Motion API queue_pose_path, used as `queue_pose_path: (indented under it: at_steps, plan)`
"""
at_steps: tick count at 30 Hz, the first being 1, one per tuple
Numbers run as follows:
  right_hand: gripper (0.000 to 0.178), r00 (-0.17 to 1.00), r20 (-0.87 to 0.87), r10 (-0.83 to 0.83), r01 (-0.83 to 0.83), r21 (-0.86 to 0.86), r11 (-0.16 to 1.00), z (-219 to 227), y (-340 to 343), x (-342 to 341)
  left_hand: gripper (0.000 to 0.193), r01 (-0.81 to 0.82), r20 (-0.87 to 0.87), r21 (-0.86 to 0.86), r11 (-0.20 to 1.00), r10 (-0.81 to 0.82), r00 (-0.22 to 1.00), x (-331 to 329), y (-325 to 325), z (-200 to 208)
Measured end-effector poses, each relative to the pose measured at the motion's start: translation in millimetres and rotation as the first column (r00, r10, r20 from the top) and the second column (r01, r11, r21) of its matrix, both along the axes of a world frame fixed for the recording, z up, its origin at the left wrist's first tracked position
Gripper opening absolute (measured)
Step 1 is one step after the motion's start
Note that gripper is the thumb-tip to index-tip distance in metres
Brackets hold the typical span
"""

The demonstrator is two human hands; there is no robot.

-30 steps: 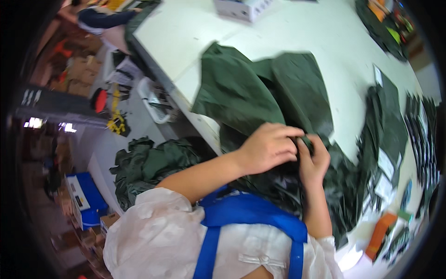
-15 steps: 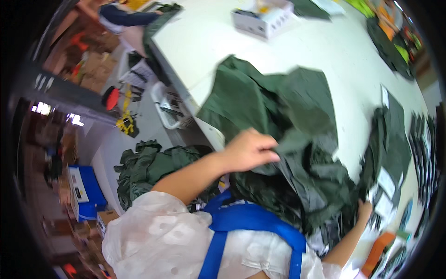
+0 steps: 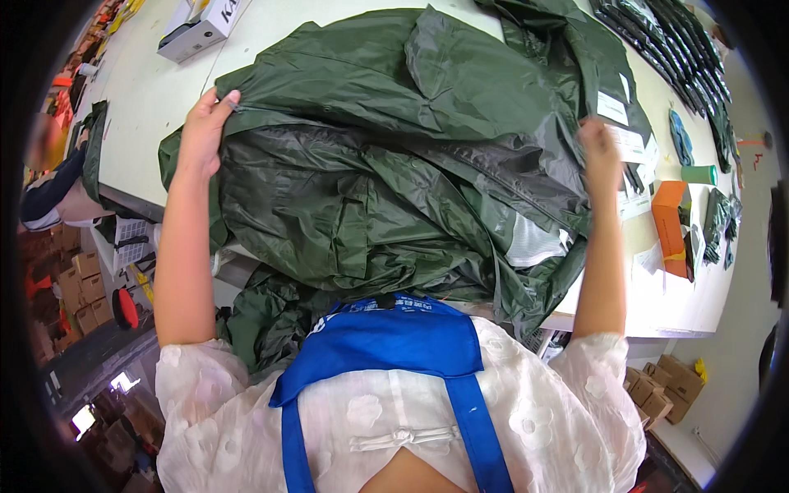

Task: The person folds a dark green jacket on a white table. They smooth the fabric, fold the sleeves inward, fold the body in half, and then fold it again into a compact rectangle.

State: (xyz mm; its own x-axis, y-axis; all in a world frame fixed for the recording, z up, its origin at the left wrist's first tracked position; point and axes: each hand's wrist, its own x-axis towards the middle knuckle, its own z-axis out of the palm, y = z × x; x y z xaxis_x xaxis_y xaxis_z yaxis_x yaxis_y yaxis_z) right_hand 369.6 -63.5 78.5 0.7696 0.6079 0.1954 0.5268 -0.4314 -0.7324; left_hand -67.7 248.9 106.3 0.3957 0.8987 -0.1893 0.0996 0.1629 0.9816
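A dark green rain jacket [image 3: 345, 189] of thin shiny cloth lies spread across the white table in front of me, its lower edge hanging over toward my blue apron. At its left end my left hand [image 3: 205, 131] is closed on the cloth, the thumb on top. My right hand [image 3: 602, 156], slightly blurred, is curled at the jacket's right side and appears to grip its edge. A striped white patch [image 3: 534, 242] shows in an opening of the jacket at lower right. Beyond my right hand, more green cloth with white paper slips [image 3: 612, 108] lies folded.
A white box [image 3: 197, 33] stands at the far left of the table [image 3: 136, 140]. Several dark packed garments [image 3: 666, 49] lie at far right. An orange box [image 3: 672, 226] and a green tape roll [image 3: 699, 174] are nearer. Below the table edge is piled green cloth [image 3: 271, 320]; a person works at left.
The bunched jacket has been spread out wide over the table. My left hand has moved to its left end, and my right hand has come forward to its right side. My view has turned right.
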Motion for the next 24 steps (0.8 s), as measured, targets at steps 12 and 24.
queue_pose_path:
  at_steps: [12, 24]
  plan:
    - [0.015, 0.916, 0.092, 0.392, -0.394, 0.006, 0.919, -61, 7, -162, 0.022, 0.049, -0.044, -0.016, 0.999, -0.05, 0.998, -14, 14, 8]
    - [0.016, 0.638, -0.17, 0.751, -0.752, 0.069, 0.655, -12, 16, -207, 0.045, 0.315, -0.043, 0.002, 0.949, -0.314, 0.948, -11, -20, 20]
